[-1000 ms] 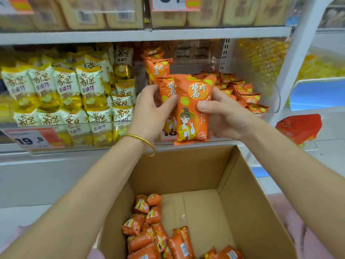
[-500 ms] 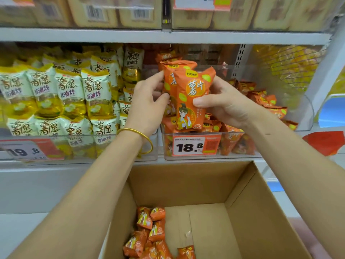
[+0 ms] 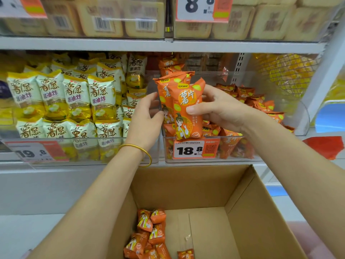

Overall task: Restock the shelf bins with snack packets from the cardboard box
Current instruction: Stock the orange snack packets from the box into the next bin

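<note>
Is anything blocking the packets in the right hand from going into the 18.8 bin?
Nothing visible does. The held packets in the right hand hang at the bin's front left corner; only loose packets lie inside it.

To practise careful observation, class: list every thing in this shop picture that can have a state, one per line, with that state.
Box: open, few orange packets left inside.
Held packets: upright, at orange bin's front left.
Right hand: grips held packets.
Left hand: at held packets' left edge; grip unclear.
Orange bin: partly filled, packets lying loose.
Yellow bin: full, packets standing in rows.
</note>
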The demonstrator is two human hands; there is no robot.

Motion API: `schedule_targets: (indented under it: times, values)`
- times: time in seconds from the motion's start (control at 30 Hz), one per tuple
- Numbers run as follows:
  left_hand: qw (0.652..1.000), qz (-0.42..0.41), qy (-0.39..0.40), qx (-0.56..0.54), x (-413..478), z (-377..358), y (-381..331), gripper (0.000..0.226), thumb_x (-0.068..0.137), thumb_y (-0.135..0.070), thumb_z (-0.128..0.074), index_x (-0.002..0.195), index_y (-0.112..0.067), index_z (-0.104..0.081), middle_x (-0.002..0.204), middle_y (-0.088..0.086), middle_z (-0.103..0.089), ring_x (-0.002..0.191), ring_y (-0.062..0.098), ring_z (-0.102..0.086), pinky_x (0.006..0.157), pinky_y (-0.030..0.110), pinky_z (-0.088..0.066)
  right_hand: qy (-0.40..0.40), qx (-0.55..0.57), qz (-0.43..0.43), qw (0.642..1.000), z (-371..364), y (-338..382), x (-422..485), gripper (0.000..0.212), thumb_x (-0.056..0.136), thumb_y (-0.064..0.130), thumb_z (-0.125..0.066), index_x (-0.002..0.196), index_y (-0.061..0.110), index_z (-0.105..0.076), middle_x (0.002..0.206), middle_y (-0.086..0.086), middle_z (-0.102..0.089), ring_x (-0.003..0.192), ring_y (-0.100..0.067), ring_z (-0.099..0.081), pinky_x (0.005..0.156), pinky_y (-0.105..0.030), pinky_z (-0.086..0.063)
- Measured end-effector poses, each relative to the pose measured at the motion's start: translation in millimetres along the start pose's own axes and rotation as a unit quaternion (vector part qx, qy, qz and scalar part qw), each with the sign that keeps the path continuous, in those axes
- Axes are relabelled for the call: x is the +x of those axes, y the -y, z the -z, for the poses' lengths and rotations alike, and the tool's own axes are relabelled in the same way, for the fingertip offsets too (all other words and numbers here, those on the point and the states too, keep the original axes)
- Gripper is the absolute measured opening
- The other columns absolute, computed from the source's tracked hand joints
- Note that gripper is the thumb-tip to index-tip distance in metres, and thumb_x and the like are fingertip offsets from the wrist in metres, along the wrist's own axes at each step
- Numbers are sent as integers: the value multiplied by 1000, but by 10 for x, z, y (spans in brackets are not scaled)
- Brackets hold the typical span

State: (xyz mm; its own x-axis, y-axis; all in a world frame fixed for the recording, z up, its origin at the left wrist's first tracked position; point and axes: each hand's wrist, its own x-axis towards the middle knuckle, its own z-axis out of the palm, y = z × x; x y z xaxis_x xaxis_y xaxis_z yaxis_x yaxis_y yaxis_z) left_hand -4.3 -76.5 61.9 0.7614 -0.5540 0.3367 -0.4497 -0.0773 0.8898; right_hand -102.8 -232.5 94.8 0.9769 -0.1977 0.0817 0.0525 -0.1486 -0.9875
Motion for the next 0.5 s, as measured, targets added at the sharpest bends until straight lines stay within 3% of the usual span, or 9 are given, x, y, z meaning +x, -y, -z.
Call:
schedule_targets:
  times: [0.2, 0.37, 0.5]
  values:
    - [1000, -15, 6, 12, -46, 1, -39, 43, 96, -2, -47, 136, -18, -44, 112, -10, -48, 83, -11, -47, 59, -5, -37, -31, 97, 11, 995, 54, -44, -101, 39, 69, 10, -70, 106, 18, -59, 102, -1, -69, 95, -16, -68, 75, -28, -55]
    - [1000, -21, 12, 15, -60, 1, -50, 47, 95, -1, -48, 138, -21, -42, 110, -13, -47, 85, -12, -48, 59, -4, -39, -65, 136, 25, 988, 0, -66, -106, 39, 71, 15, -68, 109, 17, -59, 104, -3, -70, 98, -19, -67, 84, -36, -55]
    - [1000, -22, 13, 6, -63, 10, -46, 48, 95, -1, -48, 134, -28, -43, 102, -23, -48, 83, -18, -49, 61, -4, -39, -53, 163, 11, 985, -110, -86, -32, 35, 74, 14, -66, 108, 15, -59, 100, -3, -72, 96, -19, -69, 81, -35, -57]
